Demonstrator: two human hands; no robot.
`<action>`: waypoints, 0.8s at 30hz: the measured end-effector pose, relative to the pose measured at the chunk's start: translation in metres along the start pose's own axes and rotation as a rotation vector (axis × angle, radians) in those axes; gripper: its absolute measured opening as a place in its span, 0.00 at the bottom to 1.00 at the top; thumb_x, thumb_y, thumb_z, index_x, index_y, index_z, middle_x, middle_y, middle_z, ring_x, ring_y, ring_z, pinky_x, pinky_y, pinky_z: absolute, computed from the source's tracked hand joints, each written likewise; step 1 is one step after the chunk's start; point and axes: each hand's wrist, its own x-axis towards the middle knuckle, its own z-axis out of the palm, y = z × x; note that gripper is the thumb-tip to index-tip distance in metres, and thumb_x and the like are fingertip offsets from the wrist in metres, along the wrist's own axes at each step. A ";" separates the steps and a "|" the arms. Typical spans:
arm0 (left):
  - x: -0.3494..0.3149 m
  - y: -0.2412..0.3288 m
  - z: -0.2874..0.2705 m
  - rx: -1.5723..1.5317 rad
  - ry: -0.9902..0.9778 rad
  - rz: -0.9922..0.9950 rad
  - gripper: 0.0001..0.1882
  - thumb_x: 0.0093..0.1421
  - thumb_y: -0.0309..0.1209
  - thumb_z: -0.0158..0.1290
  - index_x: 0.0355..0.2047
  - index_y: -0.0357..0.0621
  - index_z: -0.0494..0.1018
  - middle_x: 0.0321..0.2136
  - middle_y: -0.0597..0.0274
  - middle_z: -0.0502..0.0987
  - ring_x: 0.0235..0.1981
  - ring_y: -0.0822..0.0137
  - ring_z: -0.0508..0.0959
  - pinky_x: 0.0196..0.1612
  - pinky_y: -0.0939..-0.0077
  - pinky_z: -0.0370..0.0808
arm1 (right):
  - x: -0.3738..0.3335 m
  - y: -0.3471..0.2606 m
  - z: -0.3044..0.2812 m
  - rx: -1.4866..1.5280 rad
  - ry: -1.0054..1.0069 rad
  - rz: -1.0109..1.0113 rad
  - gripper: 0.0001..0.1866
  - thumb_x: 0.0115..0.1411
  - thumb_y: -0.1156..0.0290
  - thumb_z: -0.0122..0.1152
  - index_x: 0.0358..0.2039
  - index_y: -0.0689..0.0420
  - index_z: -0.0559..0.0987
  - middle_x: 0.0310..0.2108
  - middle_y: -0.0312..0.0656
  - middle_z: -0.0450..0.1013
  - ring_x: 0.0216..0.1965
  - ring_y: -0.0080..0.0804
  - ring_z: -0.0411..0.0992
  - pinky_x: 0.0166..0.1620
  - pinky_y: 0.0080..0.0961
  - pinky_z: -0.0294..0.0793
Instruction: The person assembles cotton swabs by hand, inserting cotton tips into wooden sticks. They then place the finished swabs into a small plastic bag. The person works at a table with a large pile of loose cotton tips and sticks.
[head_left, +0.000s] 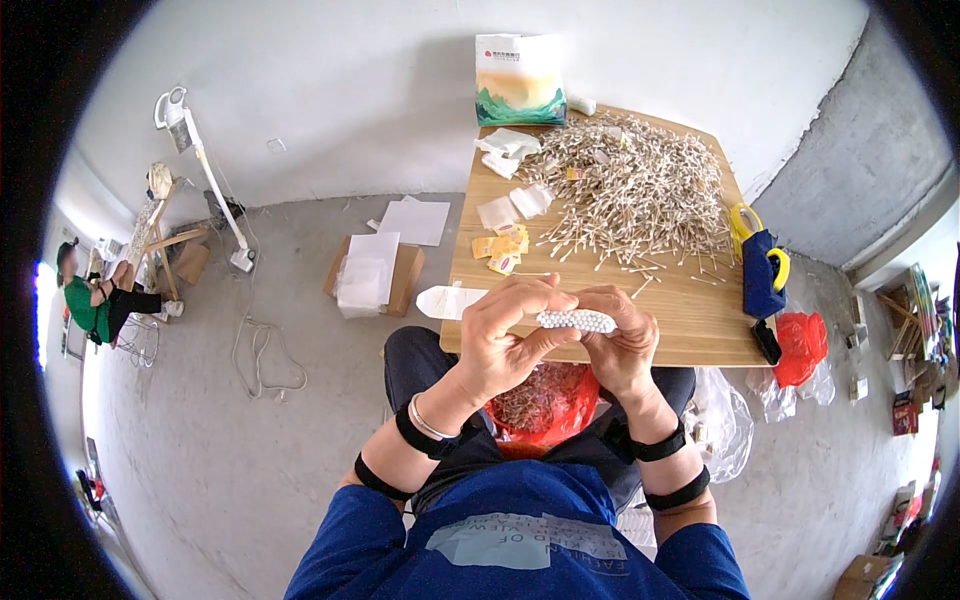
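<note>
Together, a seated worker's left hand (507, 325) and right hand (624, 336) grip a bundle of cotton swabs (577, 320) from either side, tips up, likely to keep the sticks tight and even; the bundle is held over the near edge of the bench (690, 332), the loose pile (645, 185) farther back, presumably for reach; wood between gives moving room, while a blue box (760, 280) bounds the right edge.

A: What are the things lying on?
B: A pale-brown wood-grain table (690, 322). A loose heap of thin white-tipped cotton swabs (640, 190) covers its far part.
A: And left of the heap?
B: Small yellow-and-white cards (503, 261), translucent plastic sleeves (532, 201); behind them, a tall white-and-green printed bag (520, 85).
</note>
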 end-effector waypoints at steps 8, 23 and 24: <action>0.010 0.007 0.004 0.050 -0.037 -0.025 0.18 0.43 0.32 0.70 0.35 0.45 0.79 0.35 0.65 0.82 0.43 0.64 0.78 0.61 0.56 0.65 | -0.001 0.006 -0.004 0.058 -0.059 -0.014 0.16 0.44 0.82 0.70 0.36 0.55 0.82 0.35 0.40 0.78 0.38 0.36 0.76 0.43 0.29 0.73; 0.006 0.006 0.001 -0.074 -0.028 -0.143 0.18 0.42 0.31 0.70 0.35 0.47 0.80 0.35 0.66 0.83 0.45 0.68 0.79 0.59 0.61 0.68 | 0.002 0.001 -0.006 -0.007 -0.022 0.008 0.16 0.43 0.82 0.71 0.35 0.56 0.81 0.36 0.40 0.79 0.39 0.37 0.76 0.44 0.30 0.74; 0.003 0.000 -0.003 -0.048 -0.043 -0.103 0.17 0.43 0.30 0.69 0.36 0.46 0.80 0.35 0.66 0.83 0.45 0.68 0.79 0.59 0.62 0.69 | 0.002 0.002 -0.006 -0.002 -0.027 -0.005 0.16 0.43 0.82 0.72 0.35 0.56 0.81 0.36 0.40 0.79 0.39 0.37 0.76 0.44 0.30 0.74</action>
